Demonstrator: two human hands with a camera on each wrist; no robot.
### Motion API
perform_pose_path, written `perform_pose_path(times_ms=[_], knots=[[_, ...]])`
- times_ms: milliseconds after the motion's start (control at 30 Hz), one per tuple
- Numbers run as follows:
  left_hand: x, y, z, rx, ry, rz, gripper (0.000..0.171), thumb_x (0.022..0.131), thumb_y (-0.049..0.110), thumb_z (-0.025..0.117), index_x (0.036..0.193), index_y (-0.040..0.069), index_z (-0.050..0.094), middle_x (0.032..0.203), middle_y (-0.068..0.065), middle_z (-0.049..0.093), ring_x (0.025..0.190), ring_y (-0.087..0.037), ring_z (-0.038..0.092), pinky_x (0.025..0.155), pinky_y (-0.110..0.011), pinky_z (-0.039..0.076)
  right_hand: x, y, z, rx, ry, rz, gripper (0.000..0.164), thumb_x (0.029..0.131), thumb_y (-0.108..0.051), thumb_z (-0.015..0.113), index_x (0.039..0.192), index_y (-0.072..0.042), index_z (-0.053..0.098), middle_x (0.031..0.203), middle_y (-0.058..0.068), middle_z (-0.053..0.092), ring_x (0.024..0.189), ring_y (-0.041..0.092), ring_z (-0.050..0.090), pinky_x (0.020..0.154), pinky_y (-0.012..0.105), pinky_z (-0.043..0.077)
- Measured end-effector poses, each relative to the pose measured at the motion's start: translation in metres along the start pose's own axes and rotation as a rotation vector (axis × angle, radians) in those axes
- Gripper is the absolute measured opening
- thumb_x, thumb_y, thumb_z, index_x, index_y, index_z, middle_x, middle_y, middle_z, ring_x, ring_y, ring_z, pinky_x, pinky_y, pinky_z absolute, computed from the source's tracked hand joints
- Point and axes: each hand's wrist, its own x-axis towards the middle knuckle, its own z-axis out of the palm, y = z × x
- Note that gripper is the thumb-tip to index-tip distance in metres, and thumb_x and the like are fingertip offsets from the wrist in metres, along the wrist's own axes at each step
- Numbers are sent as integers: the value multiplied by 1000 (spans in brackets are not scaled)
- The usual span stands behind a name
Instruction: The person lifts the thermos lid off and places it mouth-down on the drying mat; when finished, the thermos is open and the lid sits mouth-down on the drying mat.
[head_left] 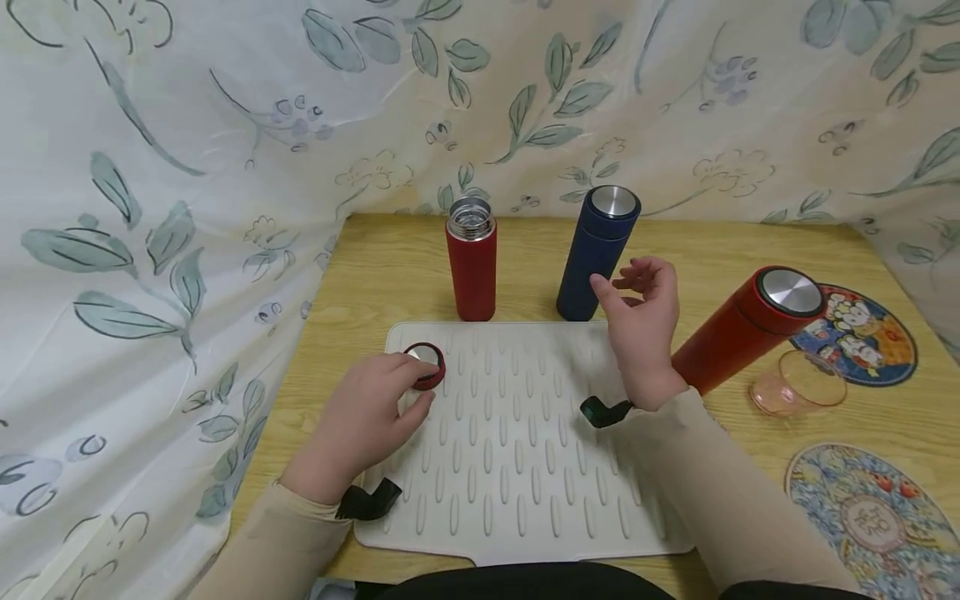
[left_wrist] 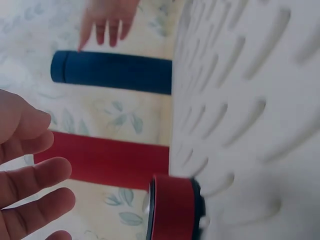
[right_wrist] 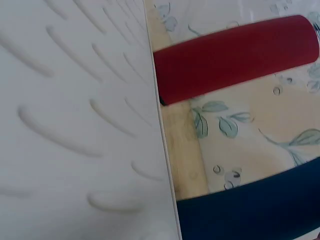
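A small red lid [head_left: 424, 367] with a silver top lies on the white ridged mat [head_left: 525, 500], near its back left corner. My left hand [head_left: 367, 412] hovers at the lid; in the left wrist view its fingers [left_wrist: 42, 175] are spread and apart from the lid. Behind the mat, a red flask [head_left: 472, 279] stands upright without a lid, its steel mouth showing. A dark blue flask [head_left: 588, 267] with a lid stands to its right. Beside it is my right hand [head_left: 643, 333], fingers loosely bent and holding nothing. Whether its thumb touches the blue flask, I cannot tell.
A larger red flask [head_left: 738, 329] with its lid on stands right of my right forearm. Near it are a pink clear glass [head_left: 798, 385], a round blue picture coaster [head_left: 862, 333] and a round patterned mat [head_left: 873, 525]. Floral cloth [head_left: 262, 150] hangs behind and left of the table.
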Motion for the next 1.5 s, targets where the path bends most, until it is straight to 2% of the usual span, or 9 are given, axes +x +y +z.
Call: perform_pose_path(times_ms=[133, 300, 500, 700, 833, 1067, 1300, 1400, 1500], knots=[[-10, 9, -1, -18, 16, 28, 27, 88, 22, 75, 113, 14, 74, 104, 1, 73, 95, -19, 67, 84, -40, 56, 13, 2, 3, -49, -73, 92, 80, 82, -44, 83, 144, -25, 36, 142, 1, 46, 126, 19, 46, 103, 39, 43], [-16, 18, 0, -34, 2, 38, 27, 87, 24, 76, 112, 14, 74, 106, 2, 72, 100, -18, 67, 88, -39, 56, 25, 7, 12, -103, -149, 159, 98, 78, -41, 87, 153, -28, 24, 152, 3, 37, 134, 22, 40, 109, 42, 38], [-20, 21, 6, -59, 18, 63, 25, 87, 23, 76, 111, 14, 74, 106, 4, 72, 100, -16, 67, 86, -38, 56, 33, 11, 19, -109, -149, 158, 99, 78, -35, 88, 151, -28, 22, 150, 6, 36, 132, 24, 39, 108, 45, 38], [-22, 21, 11, -59, -6, 45, 28, 86, 24, 77, 112, 15, 74, 107, 4, 72, 101, -16, 67, 89, -38, 54, 38, 13, 25, -138, -147, 138, 95, 80, -32, 87, 148, -25, 22, 148, 8, 36, 130, 26, 40, 108, 50, 38], [-21, 21, 10, -58, -19, 35, 29, 87, 25, 77, 113, 15, 74, 108, 3, 72, 103, -15, 67, 91, -39, 54, 39, 14, 25, -137, -129, 120, 93, 80, -33, 87, 148, -26, 25, 147, 6, 38, 129, 24, 40, 106, 48, 39], [-19, 19, 11, -59, 26, 56, 30, 84, 24, 79, 112, 16, 73, 107, 3, 71, 101, -16, 66, 90, -38, 54, 24, 3, 19, -48, -52, -48, 85, 74, -27, 91, 143, -28, 42, 138, -4, 50, 120, 15, 47, 98, 44, 42], [-15, 22, 9, -75, 63, 81, 35, 81, 23, 82, 114, 13, 72, 110, 0, 70, 104, -19, 65, 90, -38, 55, -13, -30, 1, -2, -145, -134, 82, 71, -15, 92, 141, -26, 50, 136, -8, 57, 121, 11, 50, 93, 35, 43], [-13, 24, 5, -89, 72, 83, 37, 81, 22, 82, 115, 12, 72, 113, -2, 69, 106, -21, 64, 91, -38, 54, -32, -38, -9, -69, -218, -263, 79, 68, -10, 94, 137, -19, 57, 132, -6, 60, 120, 12, 51, 92, 35, 44], [-11, 27, 1, -121, 91, 88, 40, 80, 21, 83, 117, 11, 71, 115, -3, 68, 107, -22, 63, 92, -38, 54, -50, -42, -19, -208, -299, -469, 76, 62, -8, 96, 129, -13, 62, 125, 2, 63, 117, 19, 53, 92, 43, 47]])
